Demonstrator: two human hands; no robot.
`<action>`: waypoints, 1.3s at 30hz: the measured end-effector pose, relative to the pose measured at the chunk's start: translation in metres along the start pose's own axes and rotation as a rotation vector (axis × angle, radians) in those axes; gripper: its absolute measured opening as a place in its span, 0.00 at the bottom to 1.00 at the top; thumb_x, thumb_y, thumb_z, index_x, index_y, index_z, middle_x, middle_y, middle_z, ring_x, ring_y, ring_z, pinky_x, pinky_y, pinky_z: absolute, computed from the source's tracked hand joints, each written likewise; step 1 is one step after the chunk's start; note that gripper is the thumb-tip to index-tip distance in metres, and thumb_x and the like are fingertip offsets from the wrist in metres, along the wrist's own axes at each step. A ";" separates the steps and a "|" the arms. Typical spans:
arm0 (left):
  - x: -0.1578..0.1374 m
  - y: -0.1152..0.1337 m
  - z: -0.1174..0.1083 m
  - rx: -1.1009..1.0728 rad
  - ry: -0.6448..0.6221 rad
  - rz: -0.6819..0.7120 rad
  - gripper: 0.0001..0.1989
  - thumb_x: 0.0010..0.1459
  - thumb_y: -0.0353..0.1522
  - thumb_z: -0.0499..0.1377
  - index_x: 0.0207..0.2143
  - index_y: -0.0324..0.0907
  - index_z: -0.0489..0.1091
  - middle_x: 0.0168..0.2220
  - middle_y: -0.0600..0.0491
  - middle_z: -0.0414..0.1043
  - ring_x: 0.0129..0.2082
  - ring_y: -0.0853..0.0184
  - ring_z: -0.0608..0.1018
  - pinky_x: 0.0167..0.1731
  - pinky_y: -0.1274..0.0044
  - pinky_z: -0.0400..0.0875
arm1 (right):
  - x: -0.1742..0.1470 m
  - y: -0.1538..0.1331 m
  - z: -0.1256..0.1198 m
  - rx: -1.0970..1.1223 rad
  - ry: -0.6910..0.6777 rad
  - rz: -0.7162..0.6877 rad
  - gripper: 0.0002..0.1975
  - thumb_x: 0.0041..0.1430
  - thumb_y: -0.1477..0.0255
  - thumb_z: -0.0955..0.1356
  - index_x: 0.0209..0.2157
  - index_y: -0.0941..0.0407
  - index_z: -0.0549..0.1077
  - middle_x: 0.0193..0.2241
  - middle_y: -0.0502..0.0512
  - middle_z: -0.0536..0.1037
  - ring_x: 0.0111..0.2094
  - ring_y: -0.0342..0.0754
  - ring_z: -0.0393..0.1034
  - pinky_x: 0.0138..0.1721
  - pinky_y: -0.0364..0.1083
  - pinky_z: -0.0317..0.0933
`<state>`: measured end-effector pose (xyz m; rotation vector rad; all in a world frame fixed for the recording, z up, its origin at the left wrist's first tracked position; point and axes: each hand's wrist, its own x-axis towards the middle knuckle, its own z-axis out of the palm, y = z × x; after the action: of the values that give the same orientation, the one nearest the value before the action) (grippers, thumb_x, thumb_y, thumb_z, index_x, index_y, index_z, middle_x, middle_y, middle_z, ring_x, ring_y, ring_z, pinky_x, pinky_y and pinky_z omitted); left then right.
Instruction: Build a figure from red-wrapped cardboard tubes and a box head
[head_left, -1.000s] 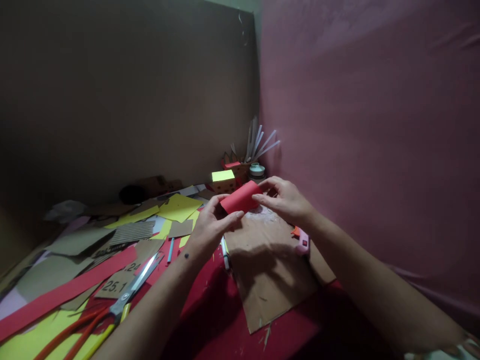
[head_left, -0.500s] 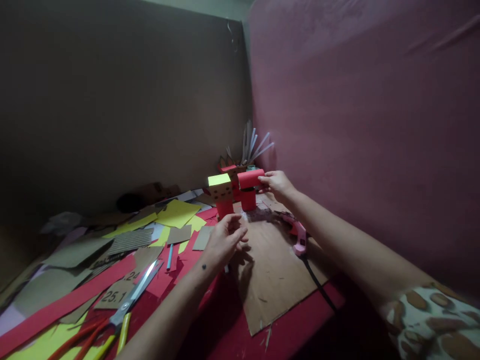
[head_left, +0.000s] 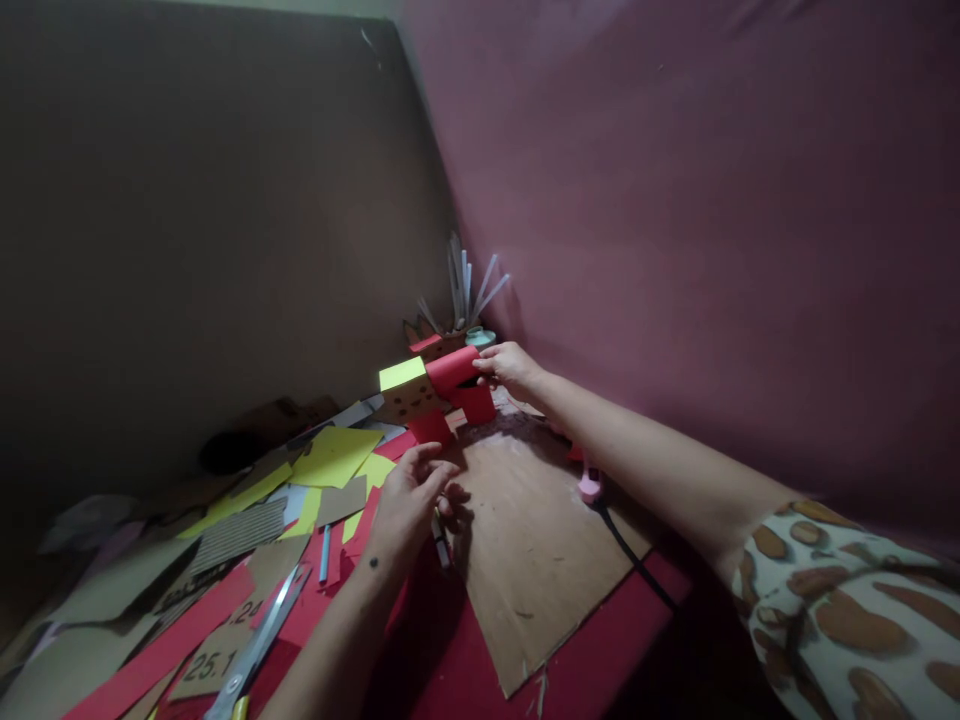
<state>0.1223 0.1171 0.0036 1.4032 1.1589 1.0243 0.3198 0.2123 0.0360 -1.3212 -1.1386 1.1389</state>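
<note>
My right hand pinches the right end of a red paper roll between thumb and fingers. The roll's left end overlaps or meets a small cardboard box with a yellow top and dark spots; I cannot tell whether they touch. Under the box is a red paper piece, and below the roll stands another red piece. My left hand hovers at the left edge of a brown board, its fingers loosely curled and apart, with nothing visible in them. A slim pen-like item lies beneath it.
A pink glue gun with a black cord lies under my right forearm. Scissors, yellow sheets, a blue stick and cardboard scraps crowd the left. Behind stand a teal jar and pale sticks.
The view has swung right. My right hand has brought the red roll closer to the yellow-topped box, and the roll now slants. My left hand remains near the board's left edge.
</note>
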 end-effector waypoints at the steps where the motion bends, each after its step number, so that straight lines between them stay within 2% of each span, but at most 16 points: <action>1: 0.000 0.000 0.000 0.003 0.008 0.003 0.24 0.41 0.38 0.66 0.40 0.39 0.64 0.27 0.55 0.73 0.20 0.68 0.75 0.17 0.78 0.66 | 0.001 0.001 -0.001 -0.004 -0.003 0.001 0.17 0.64 0.67 0.67 0.52 0.58 0.69 0.50 0.59 0.72 0.46 0.52 0.71 0.45 0.55 0.69; 5: 0.005 -0.002 -0.006 0.028 0.064 0.029 0.25 0.41 0.38 0.65 0.41 0.39 0.64 0.28 0.53 0.73 0.23 0.66 0.76 0.18 0.77 0.66 | 0.001 0.002 -0.002 -0.014 -0.010 0.003 0.16 0.64 0.67 0.67 0.51 0.58 0.69 0.49 0.59 0.72 0.45 0.52 0.72 0.44 0.55 0.69; 8: 0.016 -0.002 -0.016 0.064 0.156 0.100 0.29 0.40 0.39 0.67 0.44 0.40 0.62 0.32 0.53 0.70 0.27 0.65 0.75 0.21 0.76 0.68 | -0.001 0.000 -0.001 -0.014 -0.011 0.004 0.14 0.64 0.67 0.67 0.50 0.59 0.70 0.47 0.58 0.74 0.42 0.49 0.73 0.41 0.52 0.70; 10: 0.028 0.001 -0.025 0.104 0.231 0.163 0.33 0.37 0.38 0.69 0.46 0.42 0.61 0.37 0.52 0.68 0.35 0.63 0.75 0.29 0.73 0.71 | -0.003 -0.002 -0.001 -0.012 -0.011 0.004 0.13 0.65 0.68 0.67 0.47 0.59 0.70 0.44 0.56 0.75 0.39 0.47 0.73 0.38 0.49 0.71; 12: 0.042 0.003 -0.033 0.145 0.288 0.204 0.38 0.33 0.35 0.71 0.49 0.44 0.59 0.42 0.51 0.66 0.44 0.60 0.73 0.40 0.69 0.70 | -0.004 -0.003 -0.001 -0.009 -0.012 0.005 0.11 0.65 0.69 0.67 0.46 0.60 0.71 0.41 0.55 0.75 0.36 0.46 0.73 0.36 0.48 0.71; 15: 0.066 0.005 -0.039 0.146 0.281 0.209 0.43 0.28 0.31 0.73 0.49 0.45 0.59 0.46 0.48 0.66 0.52 0.55 0.69 0.50 0.65 0.66 | -0.004 -0.004 -0.001 -0.007 -0.017 0.008 0.12 0.65 0.69 0.67 0.46 0.60 0.71 0.42 0.56 0.75 0.37 0.46 0.73 0.36 0.48 0.71; 17: 0.078 0.006 -0.039 0.112 0.204 0.206 0.40 0.28 0.29 0.71 0.47 0.45 0.61 0.45 0.48 0.69 0.51 0.55 0.72 0.48 0.67 0.67 | -0.004 -0.004 -0.001 -0.009 -0.024 0.012 0.13 0.65 0.68 0.67 0.48 0.59 0.70 0.44 0.56 0.75 0.39 0.47 0.73 0.38 0.49 0.71; 21: 0.087 0.007 -0.033 0.078 0.100 0.216 0.30 0.28 0.27 0.69 0.39 0.43 0.66 0.37 0.52 0.74 0.40 0.59 0.76 0.39 0.71 0.71 | -0.003 -0.004 -0.001 -0.016 -0.037 0.021 0.15 0.64 0.67 0.67 0.50 0.58 0.69 0.47 0.58 0.73 0.43 0.50 0.72 0.42 0.53 0.70; 26: 0.092 -0.001 -0.029 0.080 0.119 0.217 0.24 0.29 0.28 0.67 0.34 0.41 0.68 0.31 0.54 0.73 0.34 0.62 0.75 0.36 0.72 0.70 | -0.004 -0.004 -0.001 -0.012 -0.047 0.021 0.15 0.64 0.67 0.67 0.50 0.58 0.69 0.48 0.58 0.73 0.43 0.50 0.72 0.42 0.53 0.70; 30: 0.099 -0.009 -0.030 0.073 0.152 0.219 0.25 0.29 0.29 0.68 0.35 0.42 0.67 0.31 0.54 0.73 0.33 0.63 0.75 0.35 0.73 0.70 | -0.005 -0.004 -0.001 -0.003 -0.049 0.016 0.14 0.65 0.68 0.67 0.49 0.59 0.70 0.45 0.57 0.74 0.40 0.48 0.73 0.40 0.51 0.70; 34: 0.098 -0.008 -0.032 0.068 0.120 0.222 0.26 0.30 0.29 0.69 0.36 0.41 0.68 0.33 0.53 0.73 0.33 0.64 0.75 0.34 0.74 0.70 | -0.007 -0.005 -0.001 0.009 -0.038 0.009 0.09 0.65 0.69 0.66 0.43 0.60 0.71 0.36 0.52 0.75 0.30 0.42 0.71 0.29 0.43 0.69; 37: 0.095 -0.004 -0.033 0.076 0.105 0.222 0.25 0.31 0.29 0.69 0.36 0.40 0.68 0.33 0.53 0.73 0.33 0.64 0.75 0.35 0.74 0.70 | -0.009 -0.007 -0.001 0.032 -0.032 -0.002 0.05 0.65 0.75 0.65 0.35 0.61 0.71 0.24 0.46 0.71 0.19 0.37 0.64 0.20 0.38 0.61; 39: 0.096 -0.003 -0.034 0.082 0.093 0.222 0.25 0.30 0.29 0.69 0.36 0.40 0.69 0.33 0.54 0.74 0.33 0.65 0.75 0.35 0.74 0.70 | -0.011 -0.008 -0.001 0.053 -0.036 -0.011 0.08 0.64 0.80 0.64 0.29 0.61 0.70 0.17 0.43 0.66 0.15 0.37 0.59 0.16 0.37 0.55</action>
<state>0.1056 0.2173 0.0060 1.5899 1.1409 1.2203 0.3192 0.2016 0.0444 -1.2567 -1.1334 1.1809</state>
